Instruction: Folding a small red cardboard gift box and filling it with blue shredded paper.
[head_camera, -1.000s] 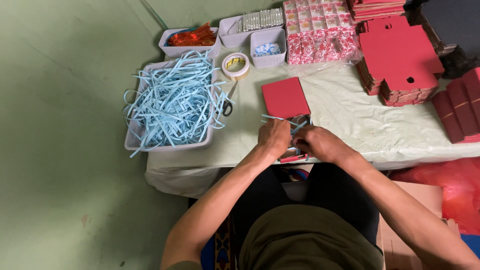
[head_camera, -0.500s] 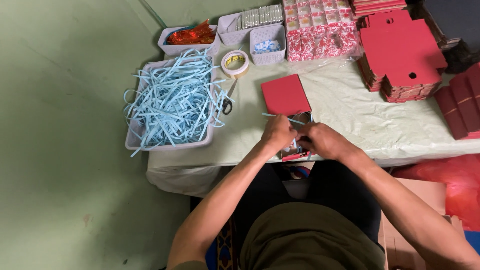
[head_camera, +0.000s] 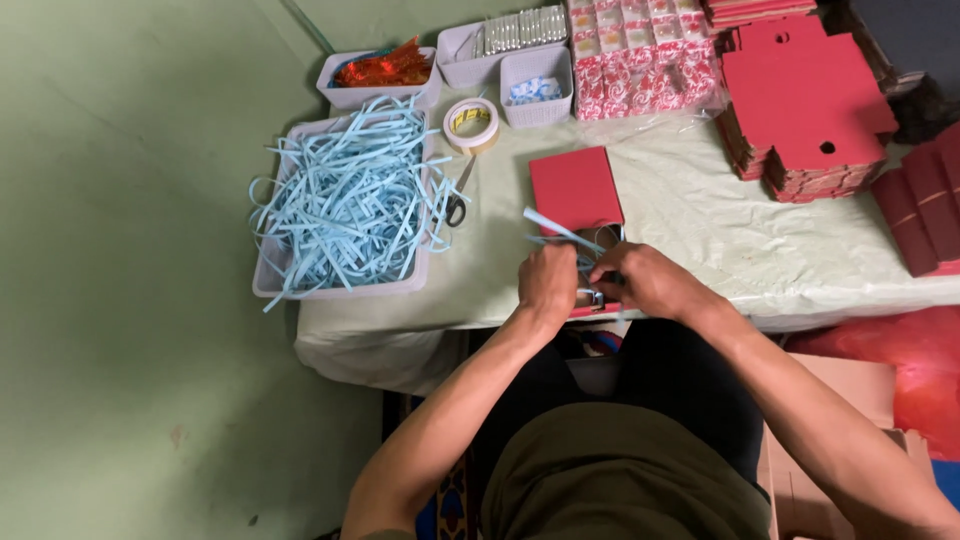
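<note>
Fingers of your left hand (head_camera: 548, 285) are pinching pale-blue paper strips (head_camera: 560, 232) angling up-left, just below the red box lid (head_camera: 574, 188); right hand (head_camera: 645, 282) is pressing alongside.

Matt red card lid (head_camera: 574, 188), crinkled paper shreds (head_camera: 345, 200)

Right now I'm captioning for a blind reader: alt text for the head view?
Both hands, left hand and right hand, press blue paper shreds into a small red box at the table edge; a shred-filled tray sits left.
</note>
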